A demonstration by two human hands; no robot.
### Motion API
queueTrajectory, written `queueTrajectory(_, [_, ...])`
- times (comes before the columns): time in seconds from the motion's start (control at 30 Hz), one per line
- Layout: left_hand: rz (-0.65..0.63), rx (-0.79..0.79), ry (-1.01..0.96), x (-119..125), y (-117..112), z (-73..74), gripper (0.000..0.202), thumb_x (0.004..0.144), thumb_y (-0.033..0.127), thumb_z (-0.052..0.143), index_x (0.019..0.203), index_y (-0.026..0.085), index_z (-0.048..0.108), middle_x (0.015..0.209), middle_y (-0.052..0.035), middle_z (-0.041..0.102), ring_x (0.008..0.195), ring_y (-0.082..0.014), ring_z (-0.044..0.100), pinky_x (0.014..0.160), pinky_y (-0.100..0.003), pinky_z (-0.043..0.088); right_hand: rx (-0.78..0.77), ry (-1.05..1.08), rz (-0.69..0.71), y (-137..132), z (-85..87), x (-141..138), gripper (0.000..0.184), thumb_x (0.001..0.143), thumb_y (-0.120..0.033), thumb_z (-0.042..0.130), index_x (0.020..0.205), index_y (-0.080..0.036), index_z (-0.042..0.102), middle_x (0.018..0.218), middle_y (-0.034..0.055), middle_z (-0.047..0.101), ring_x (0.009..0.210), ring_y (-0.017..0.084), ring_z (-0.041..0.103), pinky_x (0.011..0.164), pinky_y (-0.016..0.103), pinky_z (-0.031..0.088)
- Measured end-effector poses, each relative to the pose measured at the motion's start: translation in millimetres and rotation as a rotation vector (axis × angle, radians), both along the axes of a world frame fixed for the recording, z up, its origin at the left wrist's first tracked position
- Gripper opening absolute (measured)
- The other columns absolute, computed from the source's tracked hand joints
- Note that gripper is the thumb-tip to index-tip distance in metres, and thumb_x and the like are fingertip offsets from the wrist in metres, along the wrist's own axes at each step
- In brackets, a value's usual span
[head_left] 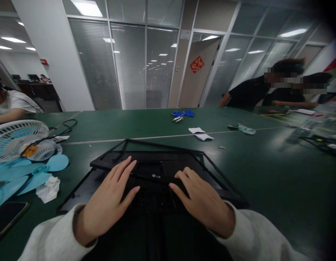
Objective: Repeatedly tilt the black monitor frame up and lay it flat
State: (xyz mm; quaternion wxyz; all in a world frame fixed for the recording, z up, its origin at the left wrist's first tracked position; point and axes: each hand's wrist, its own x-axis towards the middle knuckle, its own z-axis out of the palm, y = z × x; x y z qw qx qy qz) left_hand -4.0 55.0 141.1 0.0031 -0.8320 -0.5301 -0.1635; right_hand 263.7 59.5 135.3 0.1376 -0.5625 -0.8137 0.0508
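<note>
A black monitor back cover with a small logo lies flat on the green table, over a thin black bezel frame. My left hand rests palm down on the cover's left half, fingers stretched out and spread. My right hand lies flat on the right half, fingers pointing toward the logo. Neither hand holds anything. Both sleeves are light grey.
At the left lie a white fan grille, blue fan blades, crumpled paper and a dark phone. Blue gloves and paper scraps lie farther back. People lean over the table at far right; another sits at far left.
</note>
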Motion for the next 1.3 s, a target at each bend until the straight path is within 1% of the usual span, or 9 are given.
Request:
queueTrajectory(0.13, [-0.044, 0.056, 0.124, -5.7, 2.8, 2.3, 0.064, 0.094, 0.05, 0.039, 0.147, 0.025, 0.014, 0.152, -0.0017, 0.023, 0.14, -0.0213, 0.02, 0.116, -0.047, 0.023, 0.127, -0.06, -0.003, -3.1, 8.1, 5.3, 0.036, 0.095, -0.046, 0.029, 0.1, -0.019, 0.052, 0.094, 0.0062, 0.048, 0.087, 0.02, 0.049, 0.082, 0.041, 0.042])
queueTrajectory(0.27, [-0.101, 0.086, 0.179, -14.2, 5.5, 7.0, 0.057, 0.094, 0.05, 0.04, 0.144, 0.026, 0.026, 0.142, -0.0021, 0.041, 0.133, -0.021, 0.033, 0.117, -0.049, 0.014, 0.139, -0.059, 0.035, -7.7, 15.3, 11.0, 0.032, 0.094, -0.047, 0.032, 0.1, -0.021, 0.051, 0.094, 0.0052, 0.048, 0.086, 0.019, 0.048, 0.08, 0.04, 0.042])
queueTrajectory(0.37, [-0.102, 0.079, 0.169, -19.5, 8.2, 7.9, 0.049, 0.095, 0.046, 0.041, 0.139, 0.026, 0.034, 0.132, -0.0039, 0.049, 0.125, -0.0232, 0.042, 0.112, -0.049, 0.026, 0.148, -0.036, 0.06, -12.7, 20.2, 12.4, 0.029, 0.093, -0.048, 0.037, 0.099, -0.022, 0.05, 0.095, 0.004, 0.049, 0.087, 0.018, 0.048, 0.078, 0.039, 0.043])
queueTrajectory(0.5, [-0.1, -0.046, 0.175, -20.7, 7.1, 10.6, 0.034, 0.096, 0.04, 0.04, 0.125, 0.023, 0.046, 0.116, -0.0052, 0.055, 0.106, -0.0246, 0.052, 0.095, -0.047, 0.043, 0.168, -0.029, 0.072, -18.5, 24.7, 14.8, 0.027, 0.092, -0.047, 0.04, 0.1, -0.024, 0.049, 0.097, 0.003, 0.05, 0.088, 0.018, 0.049, 0.078, 0.039, 0.044])
queueTrajectory(0.63, [-0.096, -0.134, 0.161, -18.3, 0.6, 18.1, 0.022, 0.095, 0.037, 0.042, 0.111, 0.023, 0.051, 0.105, -0.0035, 0.056, 0.097, -0.0245, 0.052, 0.09, -0.049, 0.042, 0.199, -0.059, 0.093, -21.3, 25.8, 18.9, 0.027, 0.092, -0.048, 0.041, 0.104, -0.025, 0.049, 0.102, 0.0038, 0.053, 0.091, 0.019, 0.052, 0.075, 0.038, 0.046])
queueTrajectory(0.77, [-0.086, -0.142, 0.172, -18.4, -5.8, 21.3, 0.022, 0.095, 0.035, 0.043, 0.114, 0.025, 0.048, 0.11, -0.0034, 0.055, 0.101, -0.025, 0.052, 0.09, -0.048, 0.042, 0.258, -0.095, 0.116, -23.1, 25.5, 20.7, 0.029, 0.092, -0.048, 0.041, 0.107, -0.024, 0.05, 0.109, 0.0065, 0.054, 0.094, 0.021, 0.055, 0.073, 0.038, 0.048])
queueTrajectory(1.0, [-0.089, -0.093, 0.22, -22.1, -11.6, 21.9, 0.03, 0.097, 0.043, 0.035, 0.117, 0.024, 0.049, 0.116, -0.0069, 0.057, 0.106, -0.0278, 0.054, 0.085, -0.045, 0.046, 0.268, -0.104, 0.133, -23.2, 23.2, 21.4, 0.031, 0.092, -0.048, 0.04, 0.106, -0.024, 0.053, 0.108, 0.0074, 0.057, 0.093, 0.02, 0.057, 0.073, 0.036, 0.049])
queueTrajectory(1.2, [-0.078, -0.087, 0.228, -21.8, -15.2, 27.7, 0.032, 0.096, 0.044, 0.035, 0.119, 0.024, 0.048, 0.117, -0.0065, 0.056, 0.106, -0.028, 0.054, 0.087, -0.048, 0.046, 0.261, -0.091, 0.157, -22.6, 25.2, 20.9, 0.03, 0.093, -0.048, 0.039, 0.105, -0.024, 0.053, 0.104, 0.0066, 0.058, 0.09, 0.019, 0.057, 0.072, 0.035, 0.049])
queueTrajectory(1.3, [-0.073, -0.116, 0.212, -20.2, -16.1, 28.8, 0.03, 0.096, 0.043, 0.038, 0.116, 0.025, 0.049, 0.114, -0.0052, 0.057, 0.105, -0.027, 0.054, 0.089, -0.049, 0.045, 0.191, -0.065, 0.15, -22.1, 27.8, 20.5, 0.03, 0.093, -0.049, 0.038, 0.101, -0.025, 0.053, 0.099, 0.0044, 0.056, 0.088, 0.018, 0.056, 0.074, 0.037, 0.049])
